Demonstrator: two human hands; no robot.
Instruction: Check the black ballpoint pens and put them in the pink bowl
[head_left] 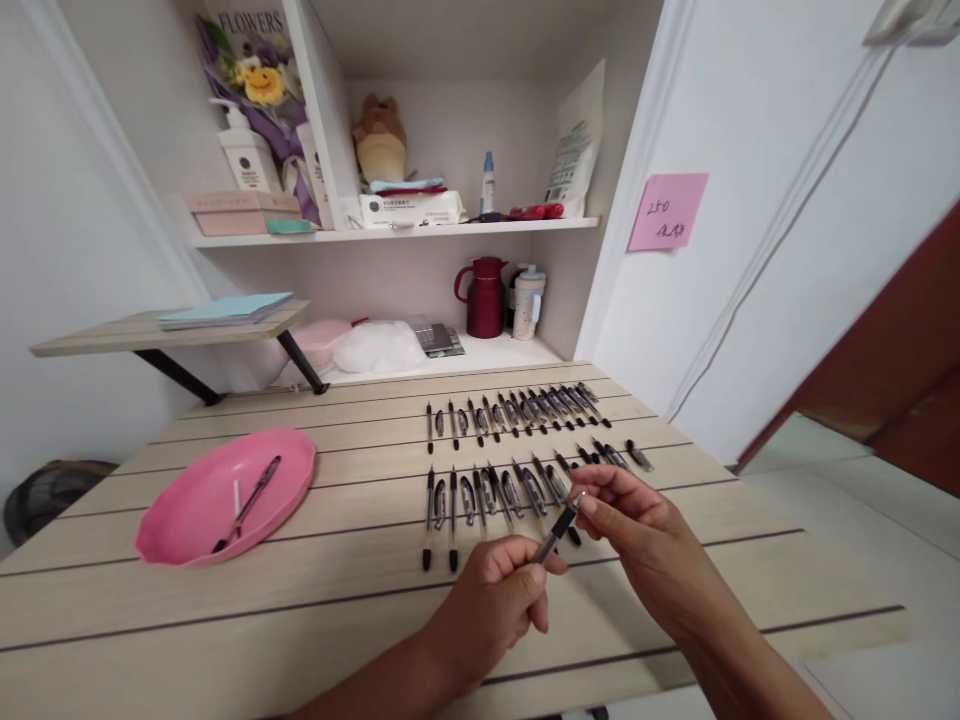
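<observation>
your left hand (504, 590) clasps the black-gripped pen (556, 531) above the slatted tabletop (360, 600) — your right hand (643, 530) pinches at its tip, thumb against fingertip. best steady the barrel and work straight along its axis.

Left hand (501, 592) curled, right hand (634, 528) pinching, hands near each other

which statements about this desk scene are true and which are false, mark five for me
1. The left hand has its grip on a pen. True.
2. The right hand lies flat on the desk. False: its fingers are raised at that pen's end.
3. The pink tray is empty. False: another pen lies in it.
4. The red jug stands below the shelf. True.
5. A pink sticky note is on the wall. True.
</observation>
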